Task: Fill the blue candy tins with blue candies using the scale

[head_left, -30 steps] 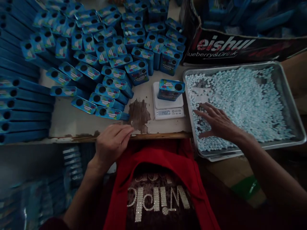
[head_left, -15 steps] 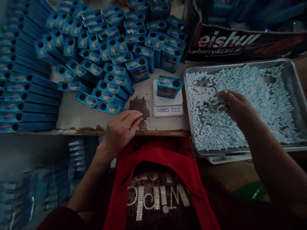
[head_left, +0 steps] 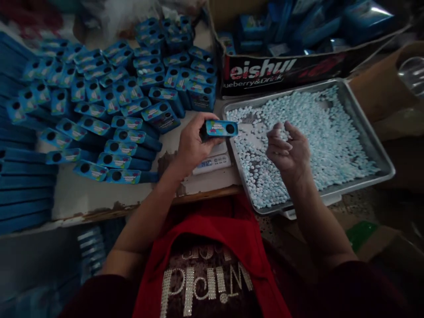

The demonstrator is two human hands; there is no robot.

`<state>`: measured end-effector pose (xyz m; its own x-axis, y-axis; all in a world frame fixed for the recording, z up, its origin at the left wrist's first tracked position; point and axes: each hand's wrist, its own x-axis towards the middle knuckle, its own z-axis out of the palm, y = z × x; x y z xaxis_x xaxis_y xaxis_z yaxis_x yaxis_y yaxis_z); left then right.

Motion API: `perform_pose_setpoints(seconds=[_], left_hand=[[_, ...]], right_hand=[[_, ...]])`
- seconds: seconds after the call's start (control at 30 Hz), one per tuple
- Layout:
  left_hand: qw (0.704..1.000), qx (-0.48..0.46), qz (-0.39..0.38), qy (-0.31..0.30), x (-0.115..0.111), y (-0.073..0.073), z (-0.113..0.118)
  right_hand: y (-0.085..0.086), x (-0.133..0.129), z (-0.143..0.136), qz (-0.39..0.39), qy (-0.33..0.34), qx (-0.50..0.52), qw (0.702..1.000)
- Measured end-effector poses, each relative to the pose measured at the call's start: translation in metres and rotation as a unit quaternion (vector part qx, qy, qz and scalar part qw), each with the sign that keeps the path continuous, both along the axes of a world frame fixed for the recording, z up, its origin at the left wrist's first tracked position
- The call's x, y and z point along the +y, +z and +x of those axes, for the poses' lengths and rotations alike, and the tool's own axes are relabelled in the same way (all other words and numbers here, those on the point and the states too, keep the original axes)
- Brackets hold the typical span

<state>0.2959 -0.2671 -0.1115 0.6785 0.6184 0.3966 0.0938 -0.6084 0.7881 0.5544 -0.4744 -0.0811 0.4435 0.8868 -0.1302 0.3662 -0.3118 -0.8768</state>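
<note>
My left hand (head_left: 196,140) is closed around a blue candy tin (head_left: 221,128) with a round dark hole in its top, held above the white digital scale (head_left: 213,162). Palm up over the metal tray (head_left: 386,172), my right hand (head_left: 287,148) is cupped with its fingers curled round several small pale candies (head_left: 282,134). A wide layer of pale blue and white candies (head_left: 334,137) covers much of the tray. Part of the scale is hidden behind my left hand and the tin.
Many blue tins (head_left: 121,148) stand in rows on the worn white table (head_left: 76,194), with more stacked at far left. A black cardboard box (head_left: 265,73) holding blue packages borders the tray's far side. Brown cardboard (head_left: 384,95) lies to the right.
My left hand has moved from the table edge to the tin and lifted it off the scale. My right hand has risen from the candies and turned palm up, holding some. The view has shifted right.
</note>
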Motion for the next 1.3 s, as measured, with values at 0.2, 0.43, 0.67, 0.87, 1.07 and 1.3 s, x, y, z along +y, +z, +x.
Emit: perform_pose_setpoints(seconds=[0.2, 0.43, 0.67, 0.87, 1.07, 1.3], left_hand=[[0.999, -0.019, 0.007, -0.042, -0.037, 0.02, 0.041], [0.997, -0.014, -0.042, -0.059, -0.059, 0.015, 0.071], [0.993, -0.045, -0.072, -0.077, -0.066, 0.007, 0.079], [0.98, -0.094, -0.138, -0.104, -0.063, -0.015, 0.088], [0.951, -0.16, -0.226, -0.136, -0.042, -0.034, 0.088], [0.968, -0.176, -0.175, -0.04, 0.001, -0.025, 0.033]], right_hand=[[0.031, 0.021, 0.002, 0.155, -0.034, -0.08, 0.984], [0.035, 0.041, -0.018, 0.163, -0.104, -0.113, 0.975], [0.031, 0.043, -0.023, 0.24, -0.19, 0.071, 0.949], [0.023, 0.035, 0.009, 0.331, -0.286, 0.386, 0.813], [0.007, -0.009, 0.025, 0.232, -0.408, 0.442, 0.764], [-0.004, -0.036, 0.012, -0.007, -0.168, 0.347, 0.923]])
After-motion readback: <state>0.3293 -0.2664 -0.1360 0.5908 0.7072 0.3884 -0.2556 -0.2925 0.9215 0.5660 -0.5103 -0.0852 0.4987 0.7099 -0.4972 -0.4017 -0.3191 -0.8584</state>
